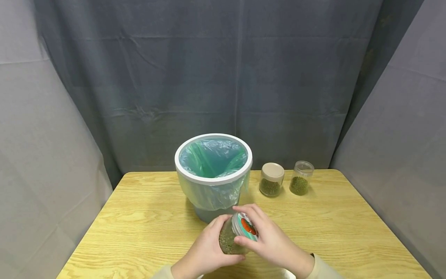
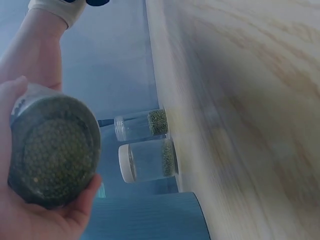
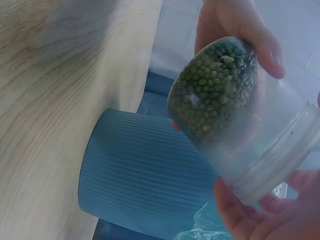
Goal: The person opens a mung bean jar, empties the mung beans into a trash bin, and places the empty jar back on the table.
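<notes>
My left hand (image 1: 209, 248) grips the body of a clear jar (image 1: 227, 239) partly filled with small green beans, held tilted above the table in front of a bin. My right hand (image 1: 270, 238) holds the jar's lid (image 1: 247, 228), which has a red and green printed top, with thumb and fingers at its rim. In the left wrist view the jar's base (image 2: 55, 150) faces the camera and beans cover it. In the right wrist view the beans (image 3: 207, 82) lie toward the base, and the part near the lid is see-through.
Just beyond my hands stands a grey bin (image 1: 205, 215) with a white rim (image 1: 213, 181) and a green plastic liner (image 1: 209, 155). To its right, a beige-lidded jar (image 1: 271, 179) and a clear-lidded jar (image 1: 301, 180) stand upright, each with green contents. Grey curtains (image 1: 174, 77) surround the wooden table (image 1: 139, 224).
</notes>
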{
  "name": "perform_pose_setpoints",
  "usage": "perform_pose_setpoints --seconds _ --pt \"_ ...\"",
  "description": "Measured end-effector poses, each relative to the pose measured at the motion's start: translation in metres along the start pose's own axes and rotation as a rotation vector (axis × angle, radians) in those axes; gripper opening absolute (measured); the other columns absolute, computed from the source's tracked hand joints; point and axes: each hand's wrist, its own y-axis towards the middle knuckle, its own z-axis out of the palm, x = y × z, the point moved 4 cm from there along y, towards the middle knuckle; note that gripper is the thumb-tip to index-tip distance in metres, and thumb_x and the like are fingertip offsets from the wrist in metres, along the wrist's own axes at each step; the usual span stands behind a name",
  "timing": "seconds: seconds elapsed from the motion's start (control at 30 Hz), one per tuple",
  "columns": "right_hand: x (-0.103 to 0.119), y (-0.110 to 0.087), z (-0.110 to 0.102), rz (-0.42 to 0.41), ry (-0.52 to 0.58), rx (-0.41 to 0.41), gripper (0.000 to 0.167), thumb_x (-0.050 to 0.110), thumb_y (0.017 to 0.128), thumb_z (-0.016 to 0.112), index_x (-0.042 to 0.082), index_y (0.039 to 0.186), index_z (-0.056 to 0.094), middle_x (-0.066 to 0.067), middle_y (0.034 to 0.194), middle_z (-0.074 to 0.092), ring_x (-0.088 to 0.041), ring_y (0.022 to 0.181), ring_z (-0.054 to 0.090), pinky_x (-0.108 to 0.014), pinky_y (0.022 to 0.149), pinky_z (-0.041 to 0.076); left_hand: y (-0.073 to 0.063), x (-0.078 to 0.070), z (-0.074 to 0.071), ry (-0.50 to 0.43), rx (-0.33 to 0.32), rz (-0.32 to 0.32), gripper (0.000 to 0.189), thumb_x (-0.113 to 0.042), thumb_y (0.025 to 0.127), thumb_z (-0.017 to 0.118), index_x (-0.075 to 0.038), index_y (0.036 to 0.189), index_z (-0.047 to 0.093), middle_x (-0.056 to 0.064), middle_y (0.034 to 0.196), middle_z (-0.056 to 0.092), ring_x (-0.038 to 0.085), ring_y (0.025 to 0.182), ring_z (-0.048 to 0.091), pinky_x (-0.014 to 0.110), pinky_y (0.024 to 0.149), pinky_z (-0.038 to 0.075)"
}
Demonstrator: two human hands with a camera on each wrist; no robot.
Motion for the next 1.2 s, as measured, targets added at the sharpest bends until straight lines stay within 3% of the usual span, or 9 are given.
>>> perform_pose_setpoints --seconds 0.33,0.6,0.93,1.2 --pt "0.0 0.0 -0.001 0.104 -0.03 0.023 0.058 0.045 0.094 0.073 0.022 0.144 0.054 0.006 0.119 0.06 -0.004 0.092 0.056 -0.025 0.074 0.051 -0.002 -0.009 -0.001 0.183 -0.049 0.032 0.091 -0.05 0.072 0.091 -0.014 0.144 0.048 -0.005 0.135 0.058 0.015 0.119 0.061 0.04 0.1 0.055" --pt "-0.002 0.001 0.003 0.144 -0.014 -0.004 0.048 0.044 0.095 0.073 0.022 0.136 0.059 0.011 0.114 0.061 -0.003 0.093 0.059 -0.025 0.075 0.052 -0.002 -0.009 0.0 0.203 -0.064 0.045 0.091 -0.049 0.071 0.092 -0.012 0.142 0.049 -0.003 0.132 0.062 0.014 0.116 0.063 0.037 0.098 0.056" --pt "-0.003 0.001 0.005 0.132 0.015 0.021 0.046 0.045 0.096 0.071 0.023 0.134 0.061 0.011 0.112 0.061 -0.001 0.087 0.056 -0.023 0.071 0.051 -0.002 -0.002 0.002 0.108 -0.034 0.072 0.085 -0.049 0.072 0.092 -0.02 0.14 0.049 -0.01 0.124 0.064 0.006 0.109 0.064 0.03 0.092 0.056" --pt "-0.003 -0.001 0.007 0.069 0.002 0.007 0.046 0.041 0.093 0.076 0.031 0.134 0.059 0.016 0.117 0.061 -0.001 0.094 0.059 -0.025 0.075 0.053 -0.002 0.002 0.0 -0.014 0.046 0.059 0.077 -0.046 0.074 0.092 -0.027 0.137 0.051 -0.01 0.123 0.066 0.004 0.107 0.064 0.027 0.091 0.055"
